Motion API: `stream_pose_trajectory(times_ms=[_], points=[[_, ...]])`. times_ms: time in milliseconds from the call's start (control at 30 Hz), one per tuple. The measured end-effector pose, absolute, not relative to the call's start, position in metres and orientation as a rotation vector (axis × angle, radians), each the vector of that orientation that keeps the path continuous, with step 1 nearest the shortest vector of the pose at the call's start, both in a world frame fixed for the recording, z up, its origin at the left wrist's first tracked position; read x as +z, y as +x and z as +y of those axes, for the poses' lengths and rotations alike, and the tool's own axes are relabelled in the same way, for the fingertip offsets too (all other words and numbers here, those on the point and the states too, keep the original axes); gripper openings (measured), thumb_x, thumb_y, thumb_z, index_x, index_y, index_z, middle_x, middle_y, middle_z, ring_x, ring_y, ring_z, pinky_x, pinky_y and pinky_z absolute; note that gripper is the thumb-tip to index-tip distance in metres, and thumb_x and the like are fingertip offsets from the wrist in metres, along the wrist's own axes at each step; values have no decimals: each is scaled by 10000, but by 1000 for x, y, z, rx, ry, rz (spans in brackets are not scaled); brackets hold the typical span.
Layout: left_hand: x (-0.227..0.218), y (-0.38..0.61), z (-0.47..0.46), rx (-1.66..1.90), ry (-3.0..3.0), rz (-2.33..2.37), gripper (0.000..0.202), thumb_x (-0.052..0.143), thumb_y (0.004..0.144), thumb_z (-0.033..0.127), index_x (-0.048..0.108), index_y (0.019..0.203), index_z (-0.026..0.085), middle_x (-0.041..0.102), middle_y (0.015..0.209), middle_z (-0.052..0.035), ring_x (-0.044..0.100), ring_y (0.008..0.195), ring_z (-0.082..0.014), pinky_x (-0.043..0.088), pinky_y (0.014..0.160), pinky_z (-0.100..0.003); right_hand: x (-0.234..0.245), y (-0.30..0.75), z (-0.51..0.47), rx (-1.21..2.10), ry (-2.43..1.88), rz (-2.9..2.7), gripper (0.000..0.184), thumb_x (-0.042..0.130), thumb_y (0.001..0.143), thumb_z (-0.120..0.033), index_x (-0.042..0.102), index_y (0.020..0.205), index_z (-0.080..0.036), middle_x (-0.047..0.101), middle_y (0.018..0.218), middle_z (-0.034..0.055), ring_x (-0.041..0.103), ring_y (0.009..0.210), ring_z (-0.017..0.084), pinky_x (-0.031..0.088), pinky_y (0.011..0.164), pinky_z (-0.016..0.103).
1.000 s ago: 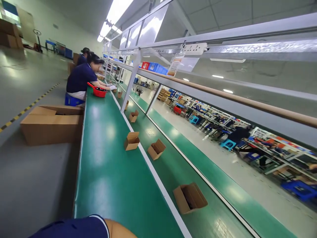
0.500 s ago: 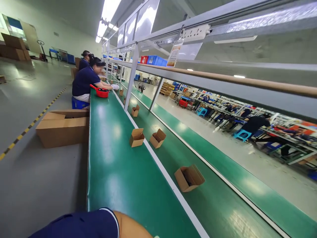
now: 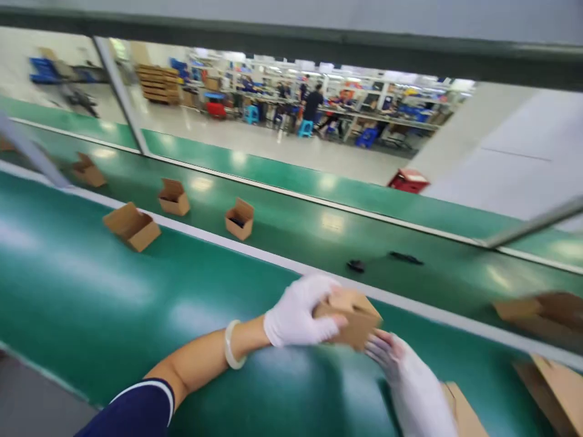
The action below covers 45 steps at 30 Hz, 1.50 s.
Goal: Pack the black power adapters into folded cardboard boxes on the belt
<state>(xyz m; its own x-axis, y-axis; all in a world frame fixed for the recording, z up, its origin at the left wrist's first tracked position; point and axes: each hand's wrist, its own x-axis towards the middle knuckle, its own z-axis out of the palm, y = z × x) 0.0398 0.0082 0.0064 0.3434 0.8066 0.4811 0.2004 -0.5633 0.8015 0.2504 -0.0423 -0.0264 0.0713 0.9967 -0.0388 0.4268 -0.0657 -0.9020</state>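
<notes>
Two-handed at brown cardboard box [image 3: 357, 323]: clasping with curled white-gloved left hand [image 3: 298, 312]; cannot tell grip of white-gloved right hand [image 3: 401, 365].

Left hand [image 3: 296, 315] gloved, fingers [image 3: 324, 329] bent, right hand [image 3: 401, 364] gloved, left arm [image 3: 203, 362] extended

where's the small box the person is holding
In the head view, the small box is just right of and below centre, above the near green surface, held in the gloved left hand, with the right hand close by its lower right corner.
</notes>
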Motion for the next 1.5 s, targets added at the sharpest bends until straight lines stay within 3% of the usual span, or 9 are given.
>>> stream_pose_trajectory(times_ms=[167,333,533,733,867,1000,1200,1367,1500], points=[[-4,37,11,1335,1791,851,487,616,761,376,487,1194,194,507,1282,-125,494,1178,-275,367,1030,-427,-22,202,-52,1208,-1173,-1059,520,517,747,-641,518,1048,-217,634,1075,137,626,957,273,511,809,422],[-14,42,13,929,1937,698,809,653,722,410,266,1401,203,376,1426,-119,389,1290,-283,336,1072,-417,0,208,-43,871,-1567,-1182,359,526,760,-568,530,777,-209,648,722,78,625,716,242,507,631,339],[-40,26,76,553,2158,1089,664,604,745,459,428,1319,176,448,1381,-110,419,1265,-278,326,1073,-394,4,225,-37,527,-1891,-2271,212,432,812,-170,639,784,-211,686,754,53,637,723,225,433,634,301],[-72,50,149,511,2144,1433,574,625,728,380,503,1233,138,469,1348,-144,363,1274,-340,291,1065,-441,48,230,-27,362,-1790,-2563,235,410,878,-274,641,833,-266,661,698,-15,599,606,168,375,558,256],[-84,72,182,520,2101,1507,536,642,709,388,534,1178,152,448,1361,-138,321,1283,-347,273,1057,-457,62,251,67,-17,-2056,-2341,317,315,923,-301,595,1066,-257,672,960,28,621,781,209,418,674,302],[-95,83,199,607,2020,1518,412,678,682,358,602,1055,200,486,1326,-96,291,1298,-337,217,1074,-479,23,269,179,-128,-2287,-2408,414,396,864,-168,471,1270,-150,463,1336,171,585,984,260,416,811,353],[-105,64,209,889,1809,1390,263,743,616,353,645,796,189,606,1168,-85,417,1220,-329,261,1056,-469,-32,275,241,-7,-2331,-2409,394,415,888,-167,455,1274,-98,468,1304,201,577,1005,244,429,843,382],[-83,47,219,1266,1482,1251,484,339,868,563,513,1029,141,607,1117,-141,581,1047,-208,445,898,-350,-47,260,219,228,-2161,-2411,300,460,856,-168,575,1122,-90,584,1122,208,573,1008,261,407,854,355],[-44,40,220,1592,1117,1103,583,45,892,590,436,991,170,609,1023,-118,630,818,-120,497,751,-273,-27,246,174,483,-1891,-2456,257,395,880,-237,595,1026,-168,646,962,83,598,826,173,443,743,264]])
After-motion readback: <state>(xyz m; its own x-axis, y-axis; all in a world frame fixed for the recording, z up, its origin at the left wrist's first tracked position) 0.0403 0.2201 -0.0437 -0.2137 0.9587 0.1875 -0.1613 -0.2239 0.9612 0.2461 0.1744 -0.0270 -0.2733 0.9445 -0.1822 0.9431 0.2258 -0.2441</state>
